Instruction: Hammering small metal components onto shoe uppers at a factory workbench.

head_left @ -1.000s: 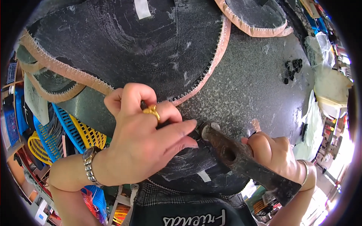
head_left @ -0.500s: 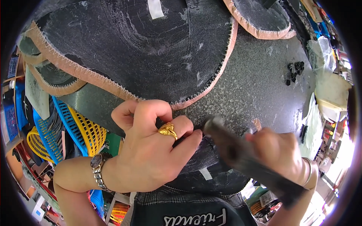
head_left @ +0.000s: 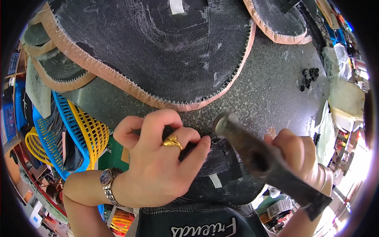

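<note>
My right hand (head_left: pixel 298 152) is wrapped round a hammer (head_left: pixel 272 168). The round metal face of its dark head points up and left, just above the worktop and right of my left fingertips. Its handle is mostly hidden behind the head. My left hand (head_left: pixel 162 162), wearing a gold ring and a wristwatch, has its fingers curled down at the near edge of the worktop. They press at a dark sheet piece (head_left: pixel 227 185) with a white tape strip; what the hidden fingertips pinch does not show. Beyond them lies a large black piece (head_left: pixel 177 59) with a zigzag-stitched tan border.
Similar stitched pieces lie at the far right (head_left: pixel 276 23) and far left (head_left: pixel 59 75) of the grey worktop (head_left: pixel 272 79). Small black bits (head_left: pixel 309 78) sit toward its right side. Blue and yellow plastic baskets (head_left: pixel 87 134) stand at left, a pale container (head_left: pixel 347 98) at right.
The hammer's face has risen slightly off the surface, and its head has swung a little to the right. The large stitched piece has shifted a little up and right; my left thumb now sits apart from its border.
</note>
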Demonstrator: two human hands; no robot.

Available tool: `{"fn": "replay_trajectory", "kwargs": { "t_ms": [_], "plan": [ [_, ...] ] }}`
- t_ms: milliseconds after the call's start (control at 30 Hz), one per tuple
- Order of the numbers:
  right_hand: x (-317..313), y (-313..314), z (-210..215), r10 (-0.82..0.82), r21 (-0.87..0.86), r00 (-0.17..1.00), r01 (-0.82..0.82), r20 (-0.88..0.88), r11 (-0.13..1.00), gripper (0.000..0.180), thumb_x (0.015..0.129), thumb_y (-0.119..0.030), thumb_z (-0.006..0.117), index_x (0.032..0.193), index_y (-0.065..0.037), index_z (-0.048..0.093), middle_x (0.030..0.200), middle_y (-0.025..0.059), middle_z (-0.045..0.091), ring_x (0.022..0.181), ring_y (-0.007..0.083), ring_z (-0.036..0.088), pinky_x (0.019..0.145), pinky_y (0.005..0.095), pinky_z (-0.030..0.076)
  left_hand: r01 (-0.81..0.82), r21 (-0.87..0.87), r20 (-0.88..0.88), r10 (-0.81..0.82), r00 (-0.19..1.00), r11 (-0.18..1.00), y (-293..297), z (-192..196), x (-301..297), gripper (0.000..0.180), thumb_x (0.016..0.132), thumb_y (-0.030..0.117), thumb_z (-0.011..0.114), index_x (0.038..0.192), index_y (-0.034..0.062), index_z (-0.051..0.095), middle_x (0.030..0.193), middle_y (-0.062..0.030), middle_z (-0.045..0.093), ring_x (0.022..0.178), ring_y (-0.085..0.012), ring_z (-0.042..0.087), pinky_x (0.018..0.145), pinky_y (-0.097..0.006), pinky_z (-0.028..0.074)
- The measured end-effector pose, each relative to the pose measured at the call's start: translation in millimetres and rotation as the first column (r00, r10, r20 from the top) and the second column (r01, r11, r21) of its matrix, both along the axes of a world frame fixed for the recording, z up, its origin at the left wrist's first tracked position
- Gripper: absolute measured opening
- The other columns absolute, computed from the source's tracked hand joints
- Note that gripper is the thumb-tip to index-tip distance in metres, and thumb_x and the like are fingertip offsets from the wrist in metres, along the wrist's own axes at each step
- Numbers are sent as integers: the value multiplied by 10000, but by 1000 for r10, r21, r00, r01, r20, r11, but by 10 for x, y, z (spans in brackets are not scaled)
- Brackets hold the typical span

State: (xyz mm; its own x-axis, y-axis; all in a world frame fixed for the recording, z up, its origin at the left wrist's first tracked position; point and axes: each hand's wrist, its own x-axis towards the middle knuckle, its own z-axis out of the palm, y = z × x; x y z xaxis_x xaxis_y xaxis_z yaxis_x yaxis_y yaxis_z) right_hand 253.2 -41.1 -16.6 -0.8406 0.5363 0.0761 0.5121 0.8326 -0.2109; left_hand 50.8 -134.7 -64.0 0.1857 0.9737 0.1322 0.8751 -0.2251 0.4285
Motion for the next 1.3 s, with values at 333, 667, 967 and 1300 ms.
{"fn": "replay_trajectory", "kwargs": {
  "t_ms": [333,667,967,1300],
  "plan": [
    [19,97,24,95,-378,985,-35,142,925,182,739,-116,613,745,-47,444,615,63,437,428,208,525,353,314,396,13,6,201,-14,980,1000,-73,-69,-91,272,581,156,780,845,150,712,783,82,582,837,-213,449,750,-416,267],
    [126,28,177,-160,-369,987,158,26,916,207,669,-115,708,754,-32,539,614,24,479,478,148,486,412,295,356,62,113,252,-89,964,992,25,-143,-34,237,592,-8,724,813,22,644,763,-39,531,638,-213,529,551,-340,416],
    [311,2,-7,-88,-413,986,140,143,900,172,751,7,621,907,-8,551,866,130,538,614,324,536,529,396,411,163,-183,569,-31,822,970,291,-140,-153,233,708,-66,702,925,9,666,774,-83,569,615,-175,596,483,-297,452],
    [105,60,24,183,-105,983,-183,-7,978,160,724,-6,647,829,45,537,644,45,480,425,145,469,325,279,287,239,158,240,-272,932,958,234,-108,-54,245,647,-45,690,888,-52,650,732,-59,485,589,-176,500,447,-268,409]
  ]
}}
